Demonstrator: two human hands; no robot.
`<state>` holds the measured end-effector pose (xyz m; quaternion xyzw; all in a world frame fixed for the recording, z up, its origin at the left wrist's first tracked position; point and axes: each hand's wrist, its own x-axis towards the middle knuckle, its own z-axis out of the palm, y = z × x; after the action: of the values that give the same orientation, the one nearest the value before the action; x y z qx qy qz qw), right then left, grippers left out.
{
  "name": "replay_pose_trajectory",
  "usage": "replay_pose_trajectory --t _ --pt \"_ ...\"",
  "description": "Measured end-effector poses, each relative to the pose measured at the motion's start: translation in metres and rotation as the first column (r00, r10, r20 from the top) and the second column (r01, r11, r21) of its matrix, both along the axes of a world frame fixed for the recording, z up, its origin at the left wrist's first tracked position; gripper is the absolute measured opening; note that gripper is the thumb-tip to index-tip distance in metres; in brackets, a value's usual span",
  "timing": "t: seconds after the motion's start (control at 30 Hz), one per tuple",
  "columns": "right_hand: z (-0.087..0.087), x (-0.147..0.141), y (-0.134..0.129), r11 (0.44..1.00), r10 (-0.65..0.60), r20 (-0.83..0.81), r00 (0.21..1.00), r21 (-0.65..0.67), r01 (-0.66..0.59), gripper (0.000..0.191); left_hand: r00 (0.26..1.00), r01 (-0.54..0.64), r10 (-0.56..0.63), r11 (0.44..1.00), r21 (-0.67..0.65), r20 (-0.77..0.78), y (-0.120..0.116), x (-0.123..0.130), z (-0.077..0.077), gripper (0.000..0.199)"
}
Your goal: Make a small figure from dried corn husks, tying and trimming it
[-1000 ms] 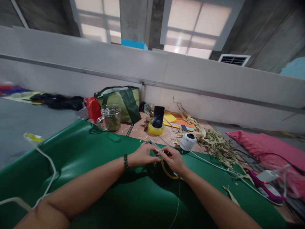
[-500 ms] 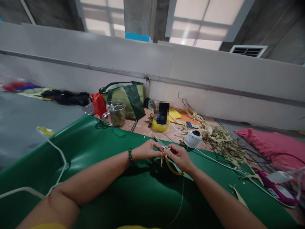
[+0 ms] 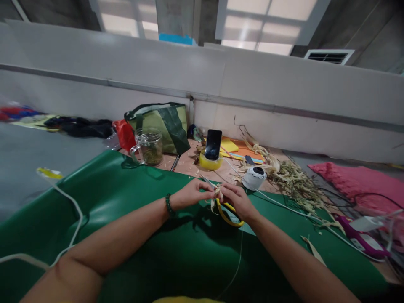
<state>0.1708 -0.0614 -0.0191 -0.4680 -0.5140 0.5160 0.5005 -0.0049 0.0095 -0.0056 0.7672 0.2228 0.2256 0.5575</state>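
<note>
Seemingly mid-shaping, the left hand (image 3: pixel 193 194) and right hand (image 3: pixel 239 202) pinch a small cream husk bundle (image 3: pixel 217 192) centre-frame, beside yellow-handled metal scissors (image 3: pixel 236 225); the next move wants steady tension.

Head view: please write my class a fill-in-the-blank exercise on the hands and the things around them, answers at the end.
The left hand, at the pale strip, wears a bracelet of ____ beads.
The scissors at the right hand have ____ handles.
In the picture, the glass mug stands to the ____ of the phone.
The shaggy cloth at the far right is ____.

Missing words: green; yellow; left; pink.
</note>
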Motion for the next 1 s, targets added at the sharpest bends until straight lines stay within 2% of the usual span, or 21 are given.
replay_pose_trajectory --t 0.07,0.13,0.3,0.37,0.43,0.53,0.67,0.73,0.83,1.0 --pt "0.001 0.002 -0.001 0.999 -0.013 -0.067 0.998 -0.043 0.01 0.043 1.0 0.001 -0.001 1.0 0.002 0.005 0.0 -0.001 0.001 0.034" --pt "0.0 0.003 0.0 0.998 -0.038 -0.067 0.997 -0.051 0.035 0.042 1.0 -0.001 0.001 1.0 -0.02 0.003 -0.001 -0.001 0.002 0.033" --pt "0.0 0.007 0.0 0.999 -0.037 0.075 0.996 0.007 0.037 0.042 1.0 0.008 -0.01 0.995 -0.096 -0.02 -0.001 0.001 -0.001 0.032" --pt "0.001 0.009 -0.001 0.996 -0.065 0.113 0.991 0.066 0.058 0.043 1.0 0.02 -0.021 0.991 -0.13 -0.004 -0.001 0.001 -0.001 0.032" --pt "0.002 0.012 -0.004 0.981 -0.104 0.183 0.978 0.181 0.07 0.041 0.999 0.048 -0.046 0.984 -0.169 0.014 -0.001 0.001 -0.001 0.033" --pt "0.006 0.016 -0.007 0.931 -0.112 0.356 0.928 0.364 -0.027 0.029 0.994 0.111 -0.111 0.971 -0.211 0.012 -0.002 0.0 0.001 0.035" --pt "0.014 0.021 -0.009 0.879 -0.109 0.504 0.857 0.452 -0.154 0.019 0.982 0.167 -0.179 0.971 -0.172 -0.057 -0.003 -0.002 0.006 0.04" --pt "0.017 0.022 -0.009 0.891 -0.085 0.538 0.839 0.418 -0.179 0.017 0.983 0.144 -0.159 0.978 -0.148 -0.092 -0.003 -0.003 0.008 0.038" --pt "0.016 0.021 -0.009 0.946 -0.018 0.504 0.863 0.288 -0.148 0.018 0.99 0.101 -0.115 0.982 -0.16 -0.082 -0.005 -0.003 0.009 0.033" --pt "0.012 0.013 -0.008 0.998 0.007 0.271 0.963 0.058 -0.023 0.03 0.998 0.029 -0.038 0.979 -0.204 -0.041 -0.009 0.0 0.009 0.032"
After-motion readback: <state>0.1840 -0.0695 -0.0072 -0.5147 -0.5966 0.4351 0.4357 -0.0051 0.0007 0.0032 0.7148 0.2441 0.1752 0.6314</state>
